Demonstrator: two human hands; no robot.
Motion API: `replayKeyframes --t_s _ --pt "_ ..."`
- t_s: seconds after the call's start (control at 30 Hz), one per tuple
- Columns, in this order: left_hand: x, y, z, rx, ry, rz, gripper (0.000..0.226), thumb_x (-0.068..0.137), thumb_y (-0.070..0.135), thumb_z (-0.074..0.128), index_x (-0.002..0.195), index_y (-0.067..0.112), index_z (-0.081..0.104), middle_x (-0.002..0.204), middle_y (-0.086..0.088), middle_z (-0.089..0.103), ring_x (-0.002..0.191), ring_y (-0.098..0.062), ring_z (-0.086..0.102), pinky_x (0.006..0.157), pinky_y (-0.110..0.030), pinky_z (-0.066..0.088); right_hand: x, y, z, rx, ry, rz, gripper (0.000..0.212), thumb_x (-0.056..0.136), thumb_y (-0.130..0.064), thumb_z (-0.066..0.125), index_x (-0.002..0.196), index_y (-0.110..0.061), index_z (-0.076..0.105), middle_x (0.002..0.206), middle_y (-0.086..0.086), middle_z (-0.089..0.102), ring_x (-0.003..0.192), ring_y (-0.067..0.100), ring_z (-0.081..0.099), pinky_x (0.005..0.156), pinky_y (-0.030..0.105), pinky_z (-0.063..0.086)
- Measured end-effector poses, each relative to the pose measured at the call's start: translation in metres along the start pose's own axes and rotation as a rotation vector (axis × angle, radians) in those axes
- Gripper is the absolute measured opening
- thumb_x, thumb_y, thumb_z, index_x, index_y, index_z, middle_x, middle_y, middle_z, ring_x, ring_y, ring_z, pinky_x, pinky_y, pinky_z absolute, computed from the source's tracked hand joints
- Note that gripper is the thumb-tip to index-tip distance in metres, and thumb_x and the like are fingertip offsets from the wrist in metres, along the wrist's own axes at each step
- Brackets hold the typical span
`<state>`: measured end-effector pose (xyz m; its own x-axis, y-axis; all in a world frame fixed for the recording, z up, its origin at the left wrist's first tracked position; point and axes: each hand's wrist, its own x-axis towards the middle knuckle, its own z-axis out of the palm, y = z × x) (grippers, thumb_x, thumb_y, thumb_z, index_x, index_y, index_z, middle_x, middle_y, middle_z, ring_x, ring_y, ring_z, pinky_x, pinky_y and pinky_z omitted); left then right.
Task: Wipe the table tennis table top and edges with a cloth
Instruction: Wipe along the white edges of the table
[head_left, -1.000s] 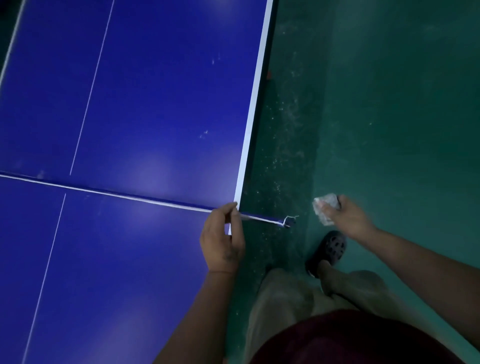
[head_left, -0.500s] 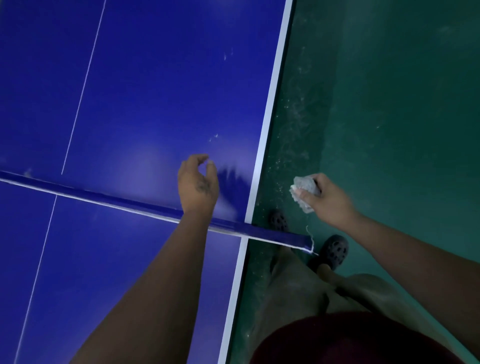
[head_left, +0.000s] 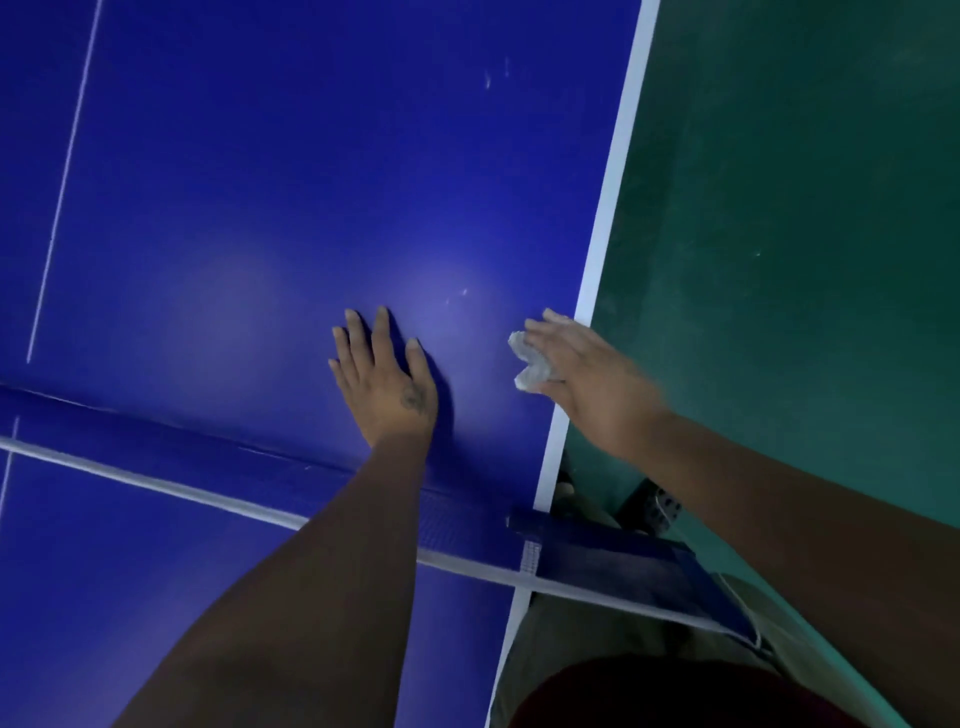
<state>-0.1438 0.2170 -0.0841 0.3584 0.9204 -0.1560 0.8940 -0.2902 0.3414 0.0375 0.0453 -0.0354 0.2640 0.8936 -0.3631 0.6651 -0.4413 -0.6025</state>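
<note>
Green floor (head_left: 779, 208) borders the blue counter (head_left: 311, 156), where just past the net (head_left: 452, 525) the left hand (head_left: 387, 387) lies flat with straight fingers, and the blurred right hand (head_left: 587, 374) seems to pinch the crumpled cloth (head_left: 530, 361) down on the counter beside its white edge line.

Blue net's (head_left: 597, 558) end overhangs the green floor (head_left: 805, 208).

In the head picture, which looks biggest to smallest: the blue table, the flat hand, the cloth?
1. blue table, fills most of the view.
2. left hand, flat on the table.
3. cloth, partly hidden by the right hand.
</note>
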Motion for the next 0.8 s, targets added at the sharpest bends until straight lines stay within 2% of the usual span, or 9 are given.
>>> replayKeyframes --t_s 0.07,0.17,0.27,0.37,0.5,0.6,0.67,0.73,0.8 --pt "-0.002 -0.006 0.009 0.026 0.055 0.023 0.053 0.115 0.032 0.045 0.167 0.021 0.039 0.178 -0.009 0.02 0.166 -0.031 0.014 0.134 -0.051 0.008 0.011 -0.005 0.009 -0.18 -0.035 -0.117 0.06 0.115 -0.021 0.05 0.169 -0.012 0.026 0.175 0.004 0.028 0.166 0.019 0.01 0.131 0.024 -0.007" --pt "-0.004 -0.014 0.018 0.069 0.125 0.059 0.053 0.114 0.031 0.04 0.167 0.022 0.039 0.178 -0.008 0.023 0.166 -0.03 0.017 0.134 -0.051 0.01 0.027 -0.016 0.023 -0.388 -0.03 -0.226 0.059 0.116 -0.015 0.04 0.171 -0.01 0.018 0.177 0.007 0.022 0.167 0.025 0.008 0.136 0.038 0.003" --pt "-0.003 -0.016 0.023 0.062 0.17 0.071 0.053 0.113 0.026 0.039 0.165 0.021 0.042 0.177 -0.007 0.026 0.166 -0.028 0.019 0.134 -0.052 0.014 0.047 -0.025 0.034 -0.407 0.016 -0.281 0.064 0.106 -0.004 0.026 0.169 -0.008 0.024 0.176 0.009 0.026 0.165 0.028 0.016 0.136 0.041 0.008" --pt "-0.003 -0.017 0.024 0.063 0.203 0.093 0.052 0.112 0.02 0.039 0.165 0.02 0.044 0.177 -0.008 0.027 0.165 -0.028 0.02 0.133 -0.053 0.016 0.072 -0.032 0.041 -0.393 -0.057 -0.296 0.077 0.095 -0.003 0.009 0.171 -0.01 0.007 0.18 0.006 0.008 0.167 0.027 0.001 0.136 0.04 -0.001" --pt "-0.002 -0.02 0.025 0.059 0.214 0.105 0.054 0.111 0.019 0.04 0.164 0.02 0.044 0.177 -0.008 0.028 0.166 -0.028 0.019 0.133 -0.053 0.016 0.102 -0.037 0.041 -0.421 -0.026 -0.25 0.079 0.094 -0.005 0.009 0.171 -0.014 -0.006 0.18 0.003 -0.003 0.167 0.024 -0.006 0.135 0.039 -0.007" --pt "-0.002 -0.021 0.026 0.065 0.227 0.103 0.053 0.111 0.019 0.04 0.164 0.021 0.045 0.176 -0.007 0.028 0.166 -0.027 0.019 0.133 -0.054 0.018 0.113 -0.027 0.024 -0.309 0.097 -0.172 0.075 0.098 -0.002 0.008 0.172 -0.016 0.015 0.179 0.002 0.013 0.167 0.024 0.006 0.135 0.035 -0.003" --pt "-0.001 -0.02 0.027 0.065 0.236 0.103 0.053 0.111 0.02 0.04 0.164 0.02 0.045 0.176 -0.007 0.029 0.165 -0.027 0.021 0.132 -0.055 0.019 0.111 -0.005 0.005 -0.214 0.225 -0.022 0.071 0.104 0.009 0.028 0.169 -0.018 0.029 0.177 0.003 0.025 0.166 0.026 0.015 0.135 0.032 0.003" --pt "-0.001 -0.019 0.027 0.064 0.241 0.101 0.053 0.111 0.019 0.041 0.164 0.02 0.045 0.176 -0.007 0.029 0.165 -0.027 0.021 0.132 -0.055 0.02 0.106 0.026 -0.015 -0.195 0.368 0.148 0.065 0.106 0.01 0.044 0.165 -0.016 0.038 0.175 0.004 0.031 0.165 0.027 0.019 0.135 0.033 0.009" --pt "-0.001 -0.019 0.027 0.065 0.247 0.102 0.053 0.111 0.019 0.041 0.164 0.02 0.045 0.176 -0.007 0.029 0.165 -0.028 0.021 0.132 -0.055 0.02 0.1 0.057 -0.033 -0.158 0.485 0.336 0.053 0.111 0.001 0.038 0.163 -0.012 0.043 0.175 0.005 0.029 0.166 0.025 0.016 0.135 0.033 0.011"
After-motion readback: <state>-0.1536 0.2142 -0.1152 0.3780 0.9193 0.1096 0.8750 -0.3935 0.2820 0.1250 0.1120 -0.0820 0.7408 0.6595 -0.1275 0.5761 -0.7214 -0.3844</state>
